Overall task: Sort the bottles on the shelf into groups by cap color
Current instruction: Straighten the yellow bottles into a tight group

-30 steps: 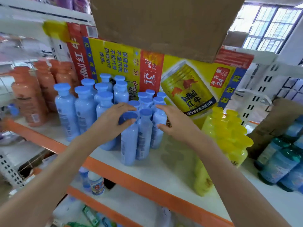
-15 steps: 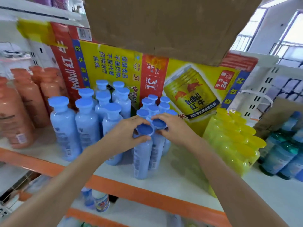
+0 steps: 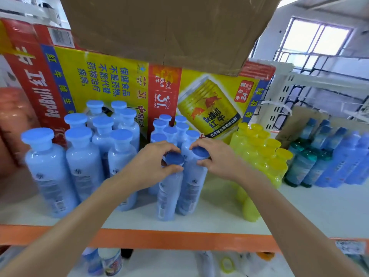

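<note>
Two slim blue-capped bottles stand side by side at the front of the white shelf (image 3: 299,208). My left hand (image 3: 151,164) grips the left bottle (image 3: 167,194) just under its cap. My right hand (image 3: 215,158) pinches the cap of the right bottle (image 3: 190,188). Behind them stand several more slim blue-capped bottles (image 3: 169,130). A group of larger blue-capped bottles (image 3: 83,156) stands to the left. Yellow-capped yellow bottles (image 3: 263,152) are grouped to the right.
Orange bottles (image 3: 12,120) blur at the far left. Teal and blue bottles (image 3: 327,156) stand at the far right. A Red Bull carton (image 3: 123,80) backs the shelf, with a brown cardboard box (image 3: 163,27) overhanging. The orange shelf edge (image 3: 179,238) runs below, with more bottles underneath.
The camera has swung left and closer. Both hands have stayed on the two front slim bottles, which now stand close together.
</note>
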The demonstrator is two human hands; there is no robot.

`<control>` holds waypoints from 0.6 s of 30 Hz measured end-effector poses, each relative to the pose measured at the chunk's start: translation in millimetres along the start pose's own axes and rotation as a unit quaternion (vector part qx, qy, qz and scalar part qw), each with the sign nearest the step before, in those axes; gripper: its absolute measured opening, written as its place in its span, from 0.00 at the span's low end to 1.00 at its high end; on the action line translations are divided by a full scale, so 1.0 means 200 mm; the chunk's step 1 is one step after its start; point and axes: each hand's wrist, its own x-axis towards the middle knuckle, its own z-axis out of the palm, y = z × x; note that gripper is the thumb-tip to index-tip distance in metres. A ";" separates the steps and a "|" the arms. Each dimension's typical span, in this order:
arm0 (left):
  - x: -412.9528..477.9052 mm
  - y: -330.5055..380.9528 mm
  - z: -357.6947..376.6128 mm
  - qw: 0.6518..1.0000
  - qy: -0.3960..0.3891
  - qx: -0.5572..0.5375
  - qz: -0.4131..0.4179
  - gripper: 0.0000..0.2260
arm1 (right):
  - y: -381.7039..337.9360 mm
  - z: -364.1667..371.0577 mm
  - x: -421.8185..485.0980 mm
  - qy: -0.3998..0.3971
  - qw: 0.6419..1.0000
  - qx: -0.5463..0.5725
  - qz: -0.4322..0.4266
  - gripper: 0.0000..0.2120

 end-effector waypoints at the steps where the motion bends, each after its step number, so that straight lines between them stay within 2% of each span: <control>1: 0.02 0.01 0.01 1.000 -0.007 -0.003 0.004 0.15 | 0.02 -0.02 -0.01 -0.001 1.000 -0.002 0.005 0.18; 10: 0.27 0.14 0.09 0.997 -0.063 0.013 0.046 0.17 | 0.23 -0.21 -0.07 -0.014 0.998 0.006 0.054 0.17; 18: 0.58 0.25 0.14 0.987 -0.131 0.085 0.049 0.17 | 0.51 -0.39 0.07 0.005 0.999 0.010 0.033 0.17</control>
